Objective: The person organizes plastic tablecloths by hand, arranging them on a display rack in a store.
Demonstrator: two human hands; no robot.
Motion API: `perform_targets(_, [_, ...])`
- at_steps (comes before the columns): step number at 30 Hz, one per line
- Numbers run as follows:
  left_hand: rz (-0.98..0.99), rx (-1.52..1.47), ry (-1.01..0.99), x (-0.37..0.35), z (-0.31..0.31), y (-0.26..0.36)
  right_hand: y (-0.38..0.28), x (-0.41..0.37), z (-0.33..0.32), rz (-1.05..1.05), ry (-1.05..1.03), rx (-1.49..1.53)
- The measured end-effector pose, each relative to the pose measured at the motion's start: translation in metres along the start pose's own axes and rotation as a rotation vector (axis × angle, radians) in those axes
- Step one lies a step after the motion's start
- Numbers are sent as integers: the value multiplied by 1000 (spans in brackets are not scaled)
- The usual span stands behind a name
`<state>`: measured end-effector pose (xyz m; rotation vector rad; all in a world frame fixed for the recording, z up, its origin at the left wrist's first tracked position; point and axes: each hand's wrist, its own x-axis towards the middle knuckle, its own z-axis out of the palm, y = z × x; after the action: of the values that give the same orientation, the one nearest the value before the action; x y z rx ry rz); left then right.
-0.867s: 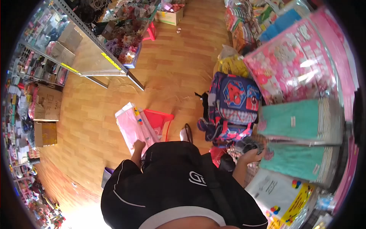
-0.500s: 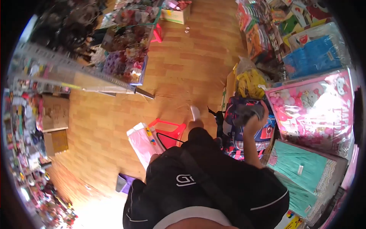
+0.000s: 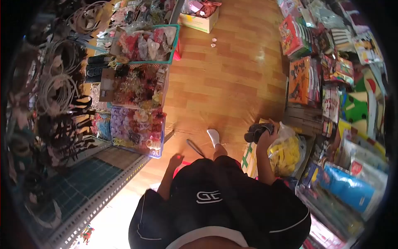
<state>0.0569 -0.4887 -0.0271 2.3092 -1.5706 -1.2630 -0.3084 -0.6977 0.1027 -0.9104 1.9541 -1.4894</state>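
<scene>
My right hand (image 3: pixel 268 136) is closed on a dark grey, soft-looking item (image 3: pixel 258 132), beside a clear bag of yellow things (image 3: pixel 285 154). My left hand (image 3: pixel 176 160) is at the lower centre, fingers curled, with a small red spot at the fingertips; what it holds, if anything, is too small to name. A dark strap (image 3: pixel 194 147) lies or hangs to the right of that hand, and whether the two touch is unclear. Part of a red stool (image 3: pixel 182 166) shows below the left hand. A white-socked foot (image 3: pixel 214 137) is on the wooden floor.
At left, a shelf (image 3: pixel 137 168) bears trays of hair accessories, including a teal-rimmed basket (image 3: pixel 175 45). Books (image 3: pixel 299 79) and packaged goods line the right. A cardboard box (image 3: pixel 203 23) stands at the top. Two small pale scraps (image 3: pixel 214 42) lie on the floor.
The view has shifted forward along the aisle. My right hand has moved from over the backpack to beside the yellow bag, still holding the dark item. More of my left hand now shows.
</scene>
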Motion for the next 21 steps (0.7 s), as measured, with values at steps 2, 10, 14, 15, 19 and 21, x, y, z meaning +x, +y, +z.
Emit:
perform_targets(2, [452, 278, 151, 81, 17, -9, -26, 11, 16, 114, 8, 64])
perform_targets(10, [-189, -664, -112, 372, -34, 137, -8, 88, 70, 287, 285, -5])
perform_targets(14, [-242, -1028, 337, 633, 13, 55, 65, 137, 136, 266, 336, -134])
perform_targets(15, [-482, -857, 449, 643, -37, 118, 97, 148, 155, 328, 377, -98])
perform_targets(19, [-451, -825, 1287, 791, -35, 70, 172, 198, 232, 465, 411, -42])
perform_targets(21, [-476, -959, 1228, 848, -58, 71, 156, 229, 287, 580, 372, -194])
